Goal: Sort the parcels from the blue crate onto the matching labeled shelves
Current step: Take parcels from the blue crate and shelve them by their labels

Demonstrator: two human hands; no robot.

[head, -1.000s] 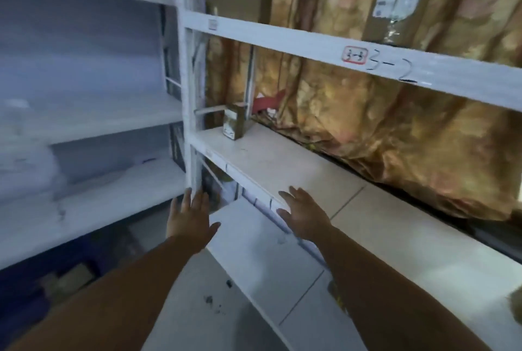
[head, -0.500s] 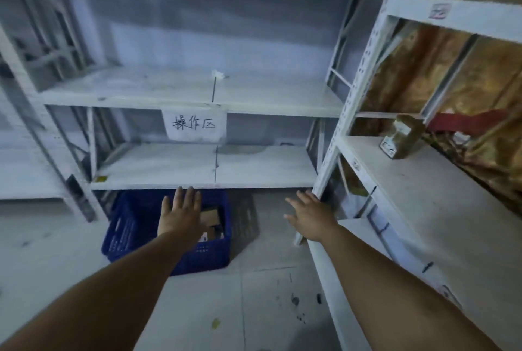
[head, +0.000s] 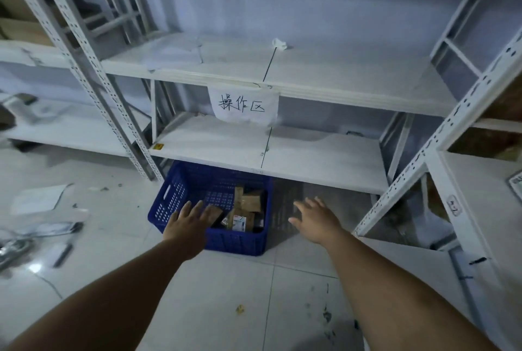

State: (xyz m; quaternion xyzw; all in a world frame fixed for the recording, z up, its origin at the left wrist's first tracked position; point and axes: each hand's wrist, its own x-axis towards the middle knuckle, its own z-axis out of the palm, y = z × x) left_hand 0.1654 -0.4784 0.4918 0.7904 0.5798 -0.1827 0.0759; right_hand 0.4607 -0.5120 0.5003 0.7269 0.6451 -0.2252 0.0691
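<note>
Parcels (head: 248, 210), brown cardboard ones with a white printed label showing on one, lie jumbled in the right half of the blue crate (head: 180, 195), which sits on the pale tiled floor (head: 226, 294) with its far end tucked under the lowest board of the white metal shelving (head: 324, 158). Both bare arms reach forward from the bottom of the view. The left hand (head: 188, 222) hovers over the near left rim of the crate, palm down, fingers spread and straight, its grip open with nothing in it; whether it touches the rim cannot be told. The right hand (head: 315, 219) hangs just beside the crate's right wall, above the floor, also flat and spread, its grip empty. A white paper sign (head: 243, 106) with handwritten characters hangs from the front edge of the middle shelf board, directly above the crate. On that board, a small crumpled white scrap (head: 279, 44) lies near the back. Another white rack (head: 457, 130) stands at the right, with a small label (head: 454, 205) on its upright. Loose sheets and plastic wrapping (head: 39, 209) lie on the floor at the left.
</note>
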